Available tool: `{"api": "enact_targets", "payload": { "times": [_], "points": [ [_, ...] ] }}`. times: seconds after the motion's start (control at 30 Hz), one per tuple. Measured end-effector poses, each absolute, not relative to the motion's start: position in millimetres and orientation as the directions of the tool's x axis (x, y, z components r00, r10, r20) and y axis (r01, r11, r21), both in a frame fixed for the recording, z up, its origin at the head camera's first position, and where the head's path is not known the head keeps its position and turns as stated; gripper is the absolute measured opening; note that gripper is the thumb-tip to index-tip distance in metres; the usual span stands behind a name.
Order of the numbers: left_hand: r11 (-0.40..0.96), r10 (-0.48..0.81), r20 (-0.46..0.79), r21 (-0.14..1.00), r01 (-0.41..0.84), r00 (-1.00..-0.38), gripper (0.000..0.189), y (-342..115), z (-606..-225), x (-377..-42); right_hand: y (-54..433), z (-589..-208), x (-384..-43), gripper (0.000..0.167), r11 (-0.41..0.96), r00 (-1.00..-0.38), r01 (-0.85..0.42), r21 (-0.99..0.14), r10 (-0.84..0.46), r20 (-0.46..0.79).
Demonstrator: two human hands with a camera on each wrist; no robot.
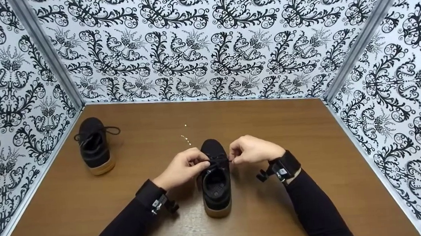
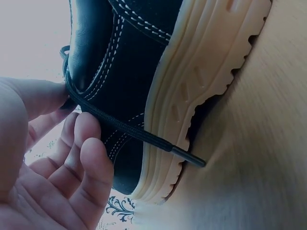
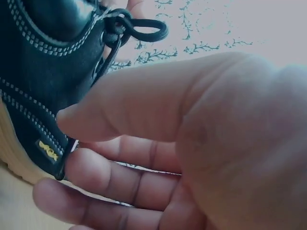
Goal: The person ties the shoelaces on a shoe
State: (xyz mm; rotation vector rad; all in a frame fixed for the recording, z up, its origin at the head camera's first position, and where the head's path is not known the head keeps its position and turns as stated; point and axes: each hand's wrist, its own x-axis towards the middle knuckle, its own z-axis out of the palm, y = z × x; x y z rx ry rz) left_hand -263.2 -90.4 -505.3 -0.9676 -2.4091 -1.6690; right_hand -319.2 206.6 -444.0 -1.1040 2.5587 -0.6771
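A black shoe point(image 1: 217, 206) with a tan sole stands upright on the table, toe pointing away from me. My left hand point(image 1: 182, 168) is at its left side, thumb and forefinger pinching the black shoelace by the tongue. In the left wrist view, one shoelace end point(image 2: 124, 127) hangs free across the shoe's side, its tip over the sole. On the other side, my right hand point(image 1: 255, 150) pinches shoelace between thumb and forefinger; the grip is mostly hidden in the right wrist view. A lace loop point(image 3: 160, 32) sticks out above the eyelets there.
A matching black shoe point(image 1: 102, 157), its laces in a bow, stands at the table's far left. Patterned panels point(image 1: 190, 41) enclose the brown table point(image 1: 288, 120) at the back and both sides. Small bright specks lie beyond the left hand.
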Motion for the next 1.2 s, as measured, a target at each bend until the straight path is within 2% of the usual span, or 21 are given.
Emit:
{"api": "enact_targets", "payload": {
  "times": [0.07,0.23,0.37,0.5,0.77,0.93,1.2],
  "points": [
    [0.214,0.459,0.390,0.823,0.526,-0.798,0.003,-91,-506,-264,206,-442,-318,0.006,0.592,-0.666,-0.606,-0.531,-0.743,-0.067],
    [0.221,0.467,0.387,0.820,0.528,-0.795,0.008,-91,-505,-264,204,-434,-311,0.026,0.499,-0.647,-0.558,-0.663,-0.762,-0.029],
    [0.208,0.474,0.389,0.822,0.530,-0.790,0.010,-90,-503,-263,202,-430,-309,0.019,0.390,-0.606,-0.544,-0.743,-0.795,0.026],
    [0.182,0.478,0.370,0.846,0.502,-0.797,0.007,-90,-504,-263,201,-433,-310,0.010,0.368,-0.580,-0.559,-0.743,-0.814,0.033],
    [0.128,0.510,0.323,0.888,0.442,-0.797,0.007,-92,-504,-263,201,-437,-310,0.013,0.349,-0.504,-0.527,-0.775,-0.863,-0.046],
    [0.113,0.517,0.313,0.897,0.427,-0.796,0.006,-91,-504,-262,200,-438,-311,0.011,0.341,-0.499,-0.524,-0.780,-0.865,-0.043],
    [0.129,0.538,0.295,0.897,0.423,-0.789,0.012,-94,-502,-261,202,-441,-315,0.023,0.376,-0.505,-0.546,-0.749,-0.861,-0.063]
  ]
}}
